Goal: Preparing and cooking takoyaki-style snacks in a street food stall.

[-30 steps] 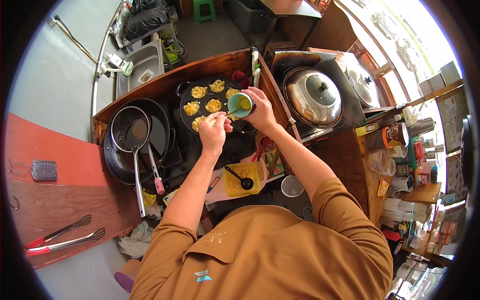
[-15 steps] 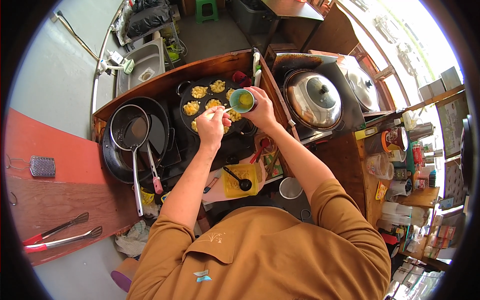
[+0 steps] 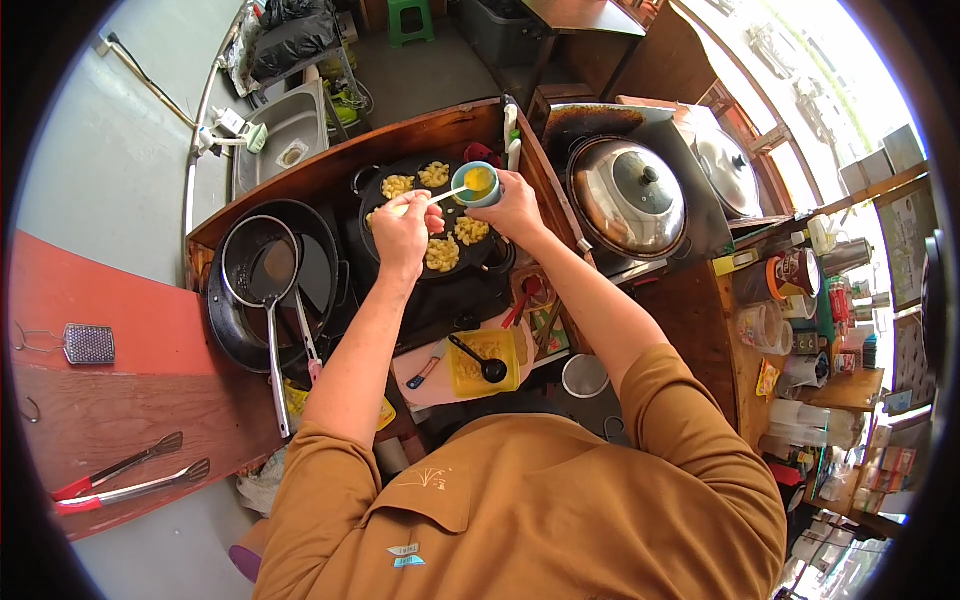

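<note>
My right hand is wrapped round a small light-blue cup with yellow liquid in it, tilted a little toward me. A slim pale spoon is pinched in my left hand, its tip at the cup's mouth. Both hands are above a black pan with round wells. Clumps of yellow macaroni fill several wells; my left hand and the cup hide others.
To the left, a long-handled strainer rests over a dark wok. Nearer me are a yellow tub with a black ladle and a knife. A lidded pot stands right, beyond a wooden partition.
The cup has moved slightly up and left in my right hand. My left hand has shifted left, and the spoon now reaches up into the cup's mouth.
</note>
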Demonstrator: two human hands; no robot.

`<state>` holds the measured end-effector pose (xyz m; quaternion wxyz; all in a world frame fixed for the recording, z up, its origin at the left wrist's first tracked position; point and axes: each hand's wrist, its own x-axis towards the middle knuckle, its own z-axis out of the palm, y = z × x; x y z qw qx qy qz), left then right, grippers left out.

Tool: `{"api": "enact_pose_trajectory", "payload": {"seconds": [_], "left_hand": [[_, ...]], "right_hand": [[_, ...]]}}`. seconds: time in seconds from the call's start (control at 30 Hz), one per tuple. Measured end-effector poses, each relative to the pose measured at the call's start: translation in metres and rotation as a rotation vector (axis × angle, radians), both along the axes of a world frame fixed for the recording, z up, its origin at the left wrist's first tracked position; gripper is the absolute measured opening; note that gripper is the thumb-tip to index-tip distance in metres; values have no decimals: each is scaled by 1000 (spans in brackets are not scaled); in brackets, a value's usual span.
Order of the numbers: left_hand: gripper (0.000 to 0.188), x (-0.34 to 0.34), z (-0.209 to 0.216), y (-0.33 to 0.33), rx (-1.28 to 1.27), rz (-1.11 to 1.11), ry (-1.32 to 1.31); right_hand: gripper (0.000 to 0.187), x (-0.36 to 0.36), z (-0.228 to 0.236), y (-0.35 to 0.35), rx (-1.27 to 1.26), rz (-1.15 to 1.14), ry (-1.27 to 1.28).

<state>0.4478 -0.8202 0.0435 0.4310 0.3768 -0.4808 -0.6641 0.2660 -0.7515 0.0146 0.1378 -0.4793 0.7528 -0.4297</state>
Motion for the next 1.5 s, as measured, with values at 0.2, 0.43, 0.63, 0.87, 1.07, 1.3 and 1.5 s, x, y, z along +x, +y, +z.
{"api": "enact_pose_trajectory", "payload": {"seconds": [0.2, 0.43, 0.63, 0.87, 1.07, 1.3, 1.5], "left_hand": [[16, 2, 15, -27, -52, 20, -67], [19, 0, 15, -63, -218, 113, -227], [20, -9, -11, -83, -626, 162, -539], [17, -13, -21, -86, -1063, 181, -722], [15, -9, 1, -79, -1231, 206, -705], [16, -11, 9, -64, -1399, 172, -724], [16, -13, -59, -68, -1201, 168, -951]], "right_hand": [[79, 0, 3, -6, 115, -32, -33], [78, 0, 7, 4, 199, -48, -46], [76, -8, 3, 19, 146, -46, -53], [73, -14, 6, 35, 123, -65, -79], [73, -15, 6, 43, 125, -66, -107], [72, -17, 0, 50, 126, -60, -127], [74, -9, 3, 48, 111, -36, -141]]}}
